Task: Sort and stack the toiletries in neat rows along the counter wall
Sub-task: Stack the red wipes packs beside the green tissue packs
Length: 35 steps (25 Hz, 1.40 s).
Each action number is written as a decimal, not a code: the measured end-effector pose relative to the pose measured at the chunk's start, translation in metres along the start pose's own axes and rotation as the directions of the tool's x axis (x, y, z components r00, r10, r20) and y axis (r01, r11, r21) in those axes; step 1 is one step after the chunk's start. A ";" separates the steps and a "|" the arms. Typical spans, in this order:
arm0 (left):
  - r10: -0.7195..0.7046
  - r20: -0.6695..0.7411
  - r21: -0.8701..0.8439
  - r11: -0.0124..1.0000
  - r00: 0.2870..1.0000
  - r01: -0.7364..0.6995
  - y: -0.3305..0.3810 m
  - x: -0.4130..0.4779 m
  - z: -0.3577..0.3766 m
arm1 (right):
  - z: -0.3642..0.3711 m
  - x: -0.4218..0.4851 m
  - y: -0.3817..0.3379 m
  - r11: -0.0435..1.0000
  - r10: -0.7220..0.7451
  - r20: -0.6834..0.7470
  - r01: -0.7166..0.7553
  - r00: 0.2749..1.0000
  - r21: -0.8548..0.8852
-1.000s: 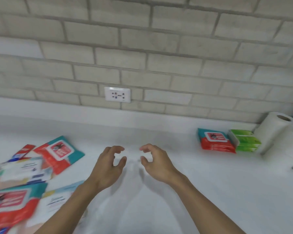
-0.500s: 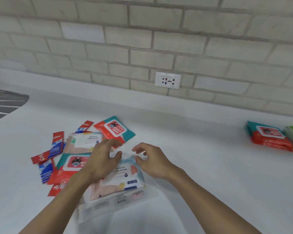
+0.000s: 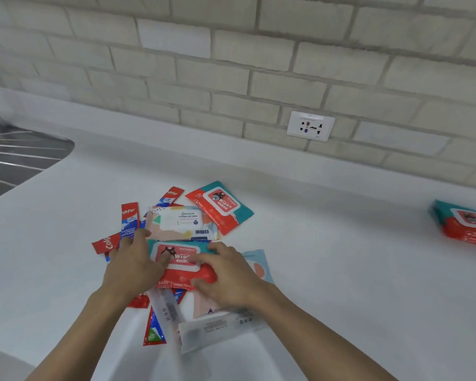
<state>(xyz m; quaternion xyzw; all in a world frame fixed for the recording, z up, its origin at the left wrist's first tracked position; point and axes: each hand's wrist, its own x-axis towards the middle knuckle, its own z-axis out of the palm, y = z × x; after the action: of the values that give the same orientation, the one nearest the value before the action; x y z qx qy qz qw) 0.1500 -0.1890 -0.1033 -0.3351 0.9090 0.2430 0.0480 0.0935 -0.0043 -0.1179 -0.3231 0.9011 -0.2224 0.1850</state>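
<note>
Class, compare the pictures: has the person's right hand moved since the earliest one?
Yes. Against the wall socket, the right hand has moved left, from above the bare counter to the red wipes pack it now grips.

Left of centre on counter (image 3: 341,284), wipes packs (image 3: 182,221) heaped over toothpaste boxes (image 3: 129,215); top pack (image 3: 182,256) under left hand (image 3: 134,266) and right hand (image 3: 228,279). Sink (image 3: 17,158) far left, stacked packs (image 3: 467,226) far right, wall socket (image 3: 310,125) behind.
</note>
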 end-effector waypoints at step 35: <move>0.341 -0.016 -0.704 0.664 0.940 -0.252 0.140 -0.033 -0.041 | -0.050 -0.056 0.050 0.566 0.353 -0.244 0.001 0.903 0.824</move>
<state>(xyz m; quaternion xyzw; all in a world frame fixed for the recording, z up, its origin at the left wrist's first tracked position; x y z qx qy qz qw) 0.0902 -0.0971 -0.0013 -0.1608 0.7877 0.5907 -0.0687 0.0852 0.0811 -0.0917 -0.0598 0.7458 -0.6455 0.1536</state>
